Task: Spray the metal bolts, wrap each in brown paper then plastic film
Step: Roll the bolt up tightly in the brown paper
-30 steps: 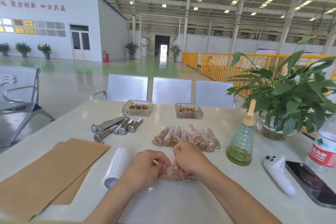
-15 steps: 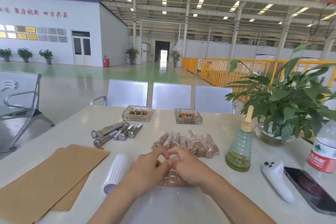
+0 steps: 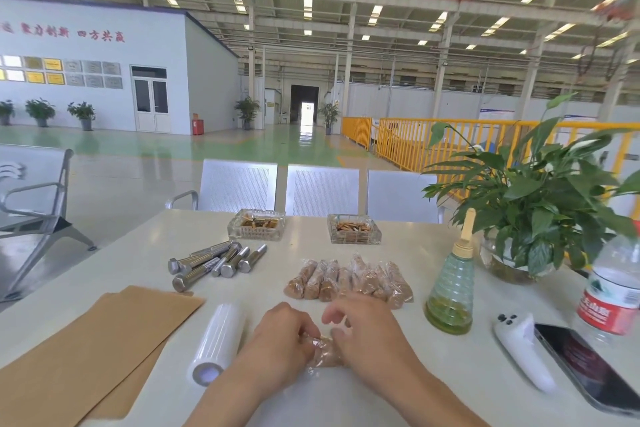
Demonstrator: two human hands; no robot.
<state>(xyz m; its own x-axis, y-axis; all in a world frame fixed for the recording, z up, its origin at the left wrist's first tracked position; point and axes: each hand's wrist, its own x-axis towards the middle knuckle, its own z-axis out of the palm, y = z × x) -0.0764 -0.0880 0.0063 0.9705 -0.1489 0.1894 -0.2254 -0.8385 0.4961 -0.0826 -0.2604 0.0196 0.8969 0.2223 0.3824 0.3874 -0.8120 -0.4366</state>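
A bolt wrapped in brown paper and clear film (image 3: 323,352) lies on the white table (image 3: 381,402) between my hands. My left hand (image 3: 280,343) grips its left end with curled fingers. My right hand (image 3: 363,333) holds its right side, fingers bent over the film. Several bare metal bolts (image 3: 211,262) lie in a pile at the back left. A row of several wrapped bolts (image 3: 349,279) sits just beyond my hands. The film roll (image 3: 216,345) lies left of my left hand, beside brown paper sheets (image 3: 86,354). A green spray bottle (image 3: 450,291) stands at the right.
Two glass ashtrays (image 3: 257,225) (image 3: 354,229) stand at the table's far edge. A potted plant (image 3: 540,204), a water bottle (image 3: 613,288), a white controller (image 3: 523,350) and a phone (image 3: 588,367) crowd the right side. Metal chairs (image 3: 322,189) stand behind the table.
Both hands have kept turning the wrapped bolt on the table, shifting slightly apart so its film-covered middle shows. The camera has tilted upward a little.
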